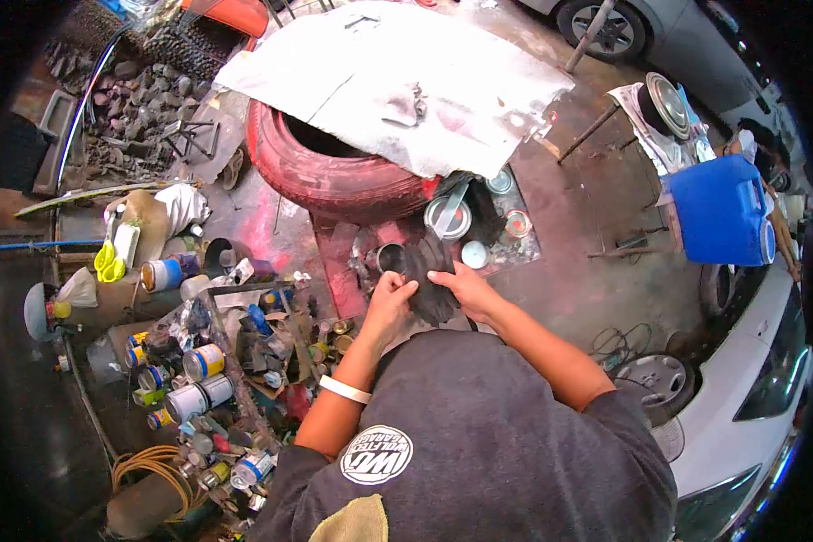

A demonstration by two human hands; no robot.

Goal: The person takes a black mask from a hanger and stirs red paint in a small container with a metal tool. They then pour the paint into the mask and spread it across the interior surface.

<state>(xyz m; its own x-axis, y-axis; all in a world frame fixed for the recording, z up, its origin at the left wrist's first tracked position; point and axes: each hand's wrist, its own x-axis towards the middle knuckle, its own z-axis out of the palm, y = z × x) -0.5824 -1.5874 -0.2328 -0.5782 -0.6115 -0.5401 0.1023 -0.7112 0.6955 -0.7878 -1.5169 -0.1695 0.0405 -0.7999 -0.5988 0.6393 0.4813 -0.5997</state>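
Note:
Close in front of my dark shirt, my left hand (389, 305) and my right hand (467, 291) grip a dark, limp cloth-like piece (431, 282) between them. Its exact kind I cannot make out. The left fingers pinch its left edge, and the right thumb lies over its upper right part. Just beyond it stands an open round metal can (390, 258). A paint can (458, 224) with a flat strip across its top sits farther ahead, beside a small white-topped container (474, 254).
A red-stained tyre (325, 185) ahead carries a large white sheet (397, 72). Several paint cans (203, 362) and clutter crowd the left. At right are a blue jerrycan (718, 210), a loose wheel (650, 381) and a white car (741, 406).

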